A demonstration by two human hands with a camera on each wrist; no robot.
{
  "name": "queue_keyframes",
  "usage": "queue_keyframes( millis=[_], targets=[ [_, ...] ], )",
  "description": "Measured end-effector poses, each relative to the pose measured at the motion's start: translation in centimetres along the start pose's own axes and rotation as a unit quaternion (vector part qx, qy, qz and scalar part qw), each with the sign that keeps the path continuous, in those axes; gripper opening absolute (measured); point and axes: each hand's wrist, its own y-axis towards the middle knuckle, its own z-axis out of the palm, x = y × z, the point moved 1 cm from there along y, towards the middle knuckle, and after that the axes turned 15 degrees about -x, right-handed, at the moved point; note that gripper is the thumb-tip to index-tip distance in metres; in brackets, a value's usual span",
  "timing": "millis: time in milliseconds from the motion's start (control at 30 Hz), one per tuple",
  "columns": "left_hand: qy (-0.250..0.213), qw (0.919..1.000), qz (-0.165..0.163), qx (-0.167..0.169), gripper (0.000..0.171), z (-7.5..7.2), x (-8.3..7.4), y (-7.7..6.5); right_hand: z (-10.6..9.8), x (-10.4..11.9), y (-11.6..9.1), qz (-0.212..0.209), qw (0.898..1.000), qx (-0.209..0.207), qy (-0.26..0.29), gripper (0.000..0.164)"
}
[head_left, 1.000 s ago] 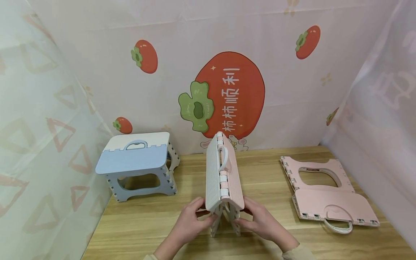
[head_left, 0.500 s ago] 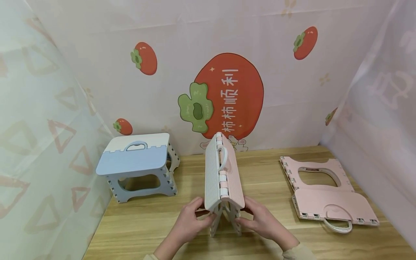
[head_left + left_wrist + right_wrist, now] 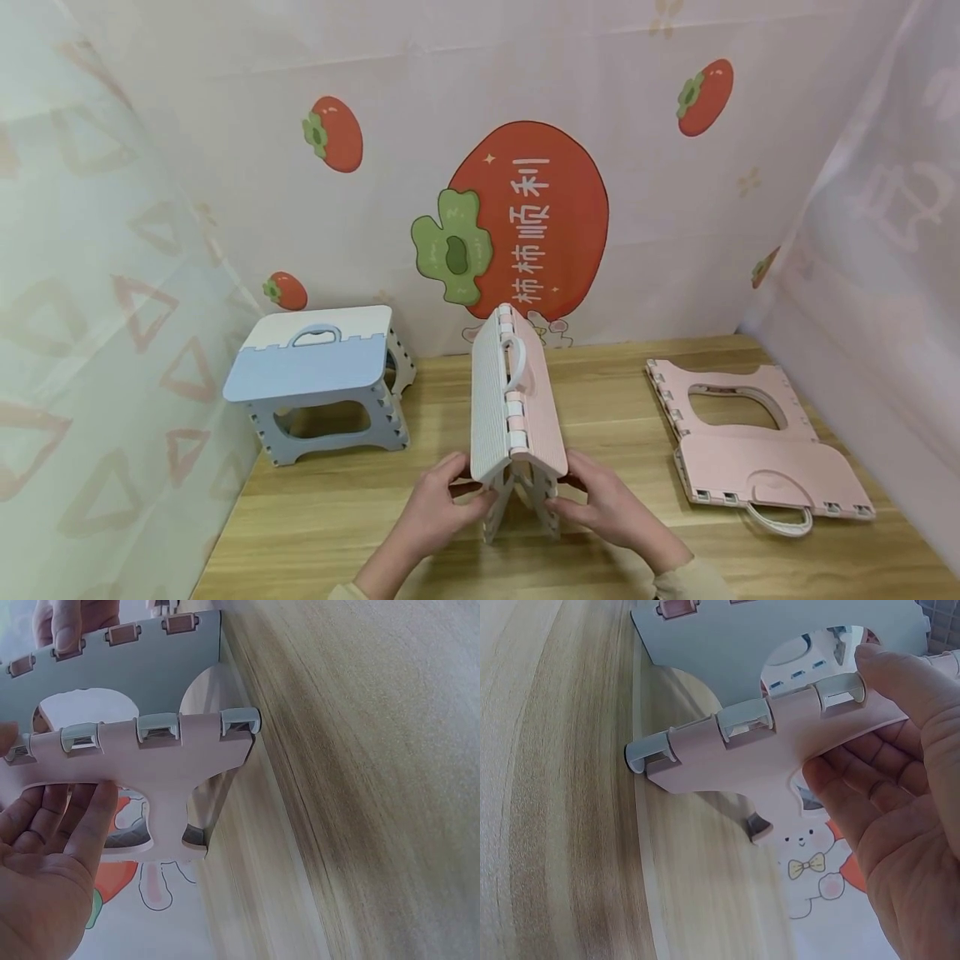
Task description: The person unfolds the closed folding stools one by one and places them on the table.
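Observation:
A folding step stool (image 3: 542, 400) with a white half and a pink half stands partly unfolded mid-table. Its top peaks like a roof, a white carry handle (image 3: 519, 364) along the ridge. Below, the legs form a narrow inverted V. My left hand (image 3: 435, 510) grips the left leg panel; in the left wrist view its fingers pass into the cutout of a pink panel (image 3: 176, 754). On the other side my right hand (image 3: 603, 507) holds the right leg panel, thumb on the hinged edge and fingers behind the pink panel (image 3: 742, 754) in the right wrist view.
A blue and white folding stool (image 3: 307, 371) stands fully unfolded at the left. At the right lies a pink folding stool (image 3: 776, 467), flat on the wooden table (image 3: 352, 533). Behind hangs a curtain (image 3: 645, 275) printed with persimmons, and similar sheets line both sides.
The two halves of the middle stool's top and its legs have spread slightly farther apart, both hands keeping their hold. The other two stools have not moved.

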Motion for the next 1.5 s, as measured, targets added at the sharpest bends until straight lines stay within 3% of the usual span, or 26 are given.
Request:
queue_keyframes(
  millis=[700, 1500],
  targets=[
    [0.001, 1.0, 0.01, 0.002, 0.039, -0.33, 0.04, 0.14, -0.34, -0.3, 0.17, 0.011, 1.0, 0.006, 0.012, 0.052],
    [0.005, 0.9997, 0.026, -0.002, 0.037, -0.84, 0.28, 0.25, -0.57, -0.32, 0.32, -0.012, 1.0, 0.011, 0.001, 0.054]
  ],
)
